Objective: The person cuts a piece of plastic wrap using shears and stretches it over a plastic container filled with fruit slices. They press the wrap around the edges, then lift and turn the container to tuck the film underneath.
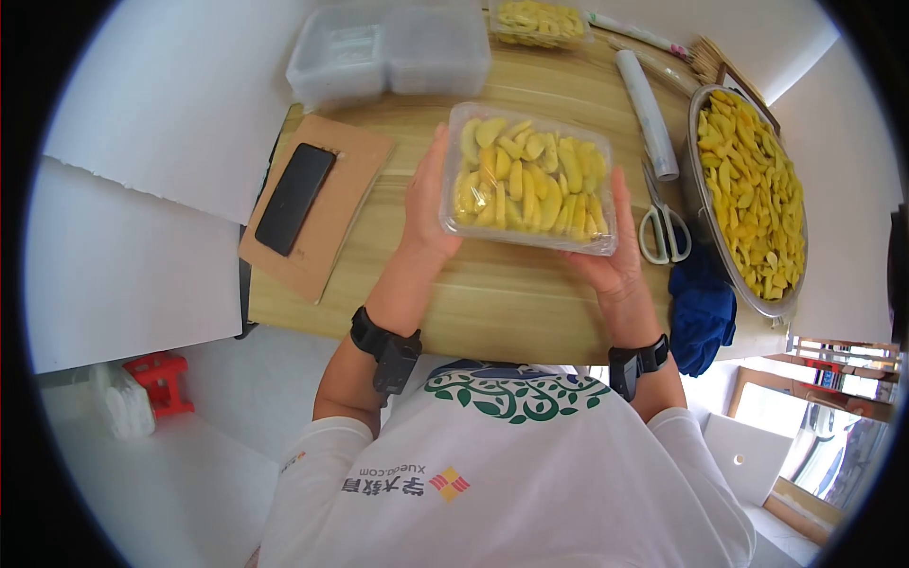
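A clear plastic tray of yellow fruit slices (530,180) is held up above the wooden table, tilted slightly down to the right. My left hand (431,204) grips its left side, the fingers partly hidden behind the edge. My right hand (614,251) supports its lower right corner, with the thumb or a finger up along the right side. Clear film or a lid seems to cover the slices. Both wrists wear black straps with small devices.
A black phone (295,199) lies on cardboard (350,180) at left. Stacked clear containers (388,52) and another filled tray (540,21) stand behind. At right are a film roll (648,114), scissors (665,232), a blue cloth (702,317) and a large basin of slices (696,166).
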The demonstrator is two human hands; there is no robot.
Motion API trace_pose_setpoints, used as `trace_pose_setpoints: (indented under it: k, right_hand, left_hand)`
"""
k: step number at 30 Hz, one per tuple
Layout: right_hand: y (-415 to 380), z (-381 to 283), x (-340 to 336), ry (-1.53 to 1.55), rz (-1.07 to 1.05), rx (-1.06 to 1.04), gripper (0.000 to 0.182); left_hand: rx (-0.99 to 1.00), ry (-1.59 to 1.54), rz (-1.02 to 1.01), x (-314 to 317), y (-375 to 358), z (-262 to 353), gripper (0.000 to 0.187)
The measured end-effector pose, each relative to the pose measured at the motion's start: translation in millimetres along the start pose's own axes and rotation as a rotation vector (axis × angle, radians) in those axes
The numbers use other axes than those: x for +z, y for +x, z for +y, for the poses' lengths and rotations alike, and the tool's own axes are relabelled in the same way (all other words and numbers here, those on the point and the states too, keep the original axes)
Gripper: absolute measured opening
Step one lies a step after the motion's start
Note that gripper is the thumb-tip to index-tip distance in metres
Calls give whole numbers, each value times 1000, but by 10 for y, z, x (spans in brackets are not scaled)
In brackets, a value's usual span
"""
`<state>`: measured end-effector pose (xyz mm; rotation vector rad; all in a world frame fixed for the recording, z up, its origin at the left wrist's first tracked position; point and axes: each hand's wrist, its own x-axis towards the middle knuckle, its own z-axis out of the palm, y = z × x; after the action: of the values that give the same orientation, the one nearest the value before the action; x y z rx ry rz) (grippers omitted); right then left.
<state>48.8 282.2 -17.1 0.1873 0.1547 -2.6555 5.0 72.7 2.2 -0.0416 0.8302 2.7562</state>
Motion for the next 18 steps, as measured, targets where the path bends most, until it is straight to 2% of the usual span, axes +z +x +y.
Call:
trace_pose_setpoints:
  k: [2, 5, 9, 11, 18]
  right_hand:
    - [-31, 24, 39, 11, 30, -1, 62]
    - [-44, 42, 70, -77, 51, -44, 63]
    - [-44, 67, 82, -98, 43, -59, 63]
    - [-39, 65, 79, -139, 33, -70, 63]
    - [-36, 62, 84, -183, 63, -99, 62]
  left_hand:
    - [-10, 4, -76, 37, -30, -35, 41]
    - [43, 117, -62, 49, -66, -64, 43]
    - [-8, 86, -21, -96, -10, -136, 45]
    - [-58, -95, -36, -153, -19, -173, 45]
    - [-181, -284, -224, -206, -26, -195, 46]
